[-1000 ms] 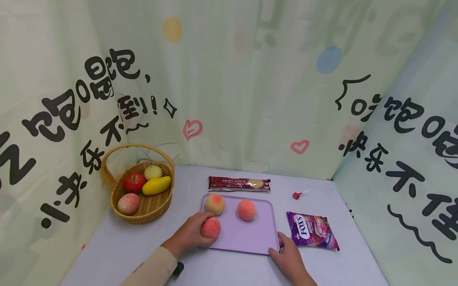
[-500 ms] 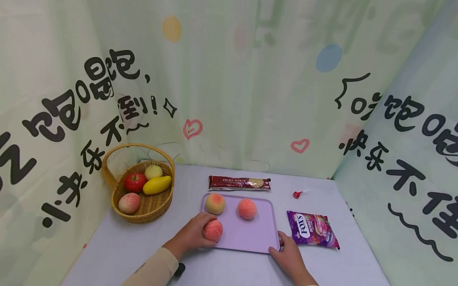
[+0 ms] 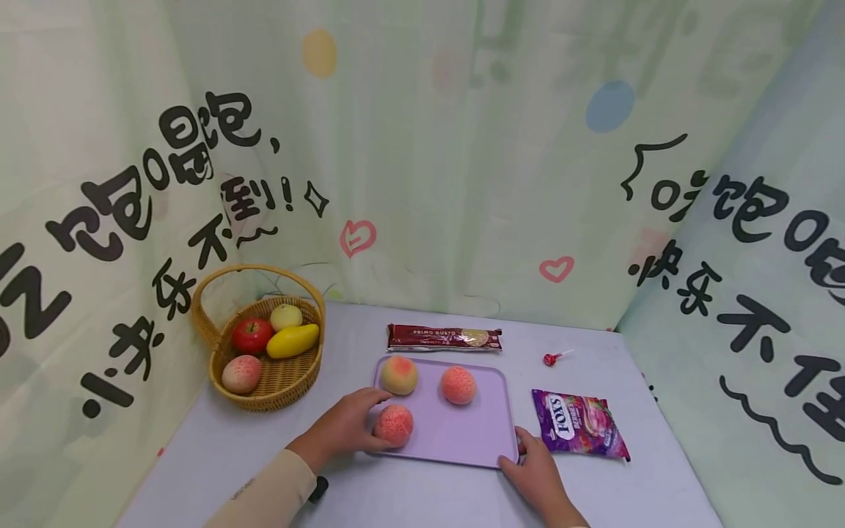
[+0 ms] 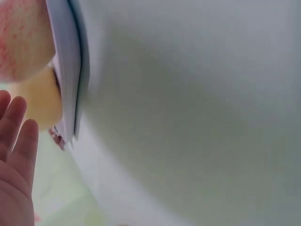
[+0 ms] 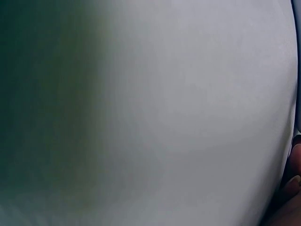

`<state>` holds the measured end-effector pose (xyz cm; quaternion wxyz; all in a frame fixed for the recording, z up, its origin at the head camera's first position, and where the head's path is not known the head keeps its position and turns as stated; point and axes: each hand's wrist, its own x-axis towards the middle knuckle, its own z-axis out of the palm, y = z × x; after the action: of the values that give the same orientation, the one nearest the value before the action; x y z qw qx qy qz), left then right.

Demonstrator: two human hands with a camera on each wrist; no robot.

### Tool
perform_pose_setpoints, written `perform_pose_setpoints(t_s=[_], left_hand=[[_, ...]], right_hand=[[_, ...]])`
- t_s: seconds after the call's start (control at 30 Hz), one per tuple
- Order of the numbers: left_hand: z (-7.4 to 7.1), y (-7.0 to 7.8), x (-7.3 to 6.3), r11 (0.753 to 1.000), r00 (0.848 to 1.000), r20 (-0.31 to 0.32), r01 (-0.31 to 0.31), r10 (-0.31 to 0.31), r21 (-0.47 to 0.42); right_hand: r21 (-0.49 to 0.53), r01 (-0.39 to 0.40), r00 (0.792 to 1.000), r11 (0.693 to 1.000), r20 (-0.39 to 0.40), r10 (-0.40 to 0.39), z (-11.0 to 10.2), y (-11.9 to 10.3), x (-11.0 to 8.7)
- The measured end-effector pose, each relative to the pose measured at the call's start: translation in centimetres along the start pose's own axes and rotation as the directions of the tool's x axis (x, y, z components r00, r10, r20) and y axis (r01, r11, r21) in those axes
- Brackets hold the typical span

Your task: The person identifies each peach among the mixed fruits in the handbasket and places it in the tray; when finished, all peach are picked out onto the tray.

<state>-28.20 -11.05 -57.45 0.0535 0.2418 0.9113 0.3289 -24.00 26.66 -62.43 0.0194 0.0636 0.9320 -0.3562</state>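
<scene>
A pale green fabric backdrop [image 3: 422,161] with dark lettering, dots and pink hearts stands behind and to both sides of a white table [image 3: 409,495]. At the far left of the table sits a wicker basket [image 3: 280,378] with a tall arched handle. A light purple tray [image 3: 455,436] lies flat near the middle.

A person's left hand [image 3: 339,427], below a cream sleeve [image 3: 264,495], is at the tray's near left corner, its fingers extended and spread beside a peach; whether they touch it cannot be told. The right hand [image 3: 538,473] pinches the tray at its near right corner between thumb and fingers.

A purple candy bag [image 3: 581,424] lies to the right of the tray, and a long maroon spaghetti packet [image 3: 444,338] lies just beyond its far edge.

The near red peach [image 3: 394,425] sits at the tray's near left; a yellow-pink peach [image 3: 399,375] is at the far left corner, and another red peach [image 3: 458,385] is farther right. The basket holds a yellow fruit [image 3: 293,342], a red fruit [image 3: 251,336], a pink peach [image 3: 241,374] and a pale green fruit [image 3: 286,317].

A small red lollipop [image 3: 551,359] lies at the far right.
</scene>
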Motion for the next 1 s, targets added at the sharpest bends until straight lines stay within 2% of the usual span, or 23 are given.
perform_pose_setpoints(t_s=[0.13, 0.37, 0.57, 0.73, 0.87, 0.93, 1.0], left_hand=[[-0.9, -0.3, -0.3, 0.998, 1.0, -0.004, 0.01, -0.01, 0.056], [-2.8, -0.7, -1.1, 0.991, 0.998, -0.054, -0.034, 0.041, 0.129], [-4.9, -0.9, -1.7, 0.987, 0.996, -0.092, 0.027, -0.012, 0.156], [-6.7, -1.7, -2.1, 0.987, 0.99, -0.121, 0.092, -0.075, 0.134], [-8.0, -2.8, -2.7, 0.987, 0.981, -0.175, 0.102, -0.079, 0.124], [-8.6, -3.5, -3.0, 0.986, 0.976, -0.209, 0.085, -0.053, 0.147], [-9.0, -3.9, -3.3, 0.981, 0.971, -0.235, 0.095, -0.053, 0.17]], right_hand=[[0.007, 0.014, 1.0, 1.0, -0.005, -0.014, -0.1, -0.1, 0.0], [0.01, 0.016, 1.0, 1.0, -0.013, -0.016, -0.1, 0.1, -0.1], [-0.007, 0.02, 1.0, 1.0, -0.013, -0.02, -0.1, 0.2, -0.1], [-0.011, 0.012, 1.0, 1.0, -0.014, -0.012, -0.1, 0.3, 0.0], [-0.012, 0.017, 1.0, 1.0, -0.016, -0.017, 0.0, 0.4, 0.0], [-0.008, 0.025, 1.0, 1.0, -0.016, -0.025, 0.1, 0.4, 0.0], [-0.009, 0.019, 1.0, 1.0, -0.014, -0.019, 0.1, 0.5, 0.1]])
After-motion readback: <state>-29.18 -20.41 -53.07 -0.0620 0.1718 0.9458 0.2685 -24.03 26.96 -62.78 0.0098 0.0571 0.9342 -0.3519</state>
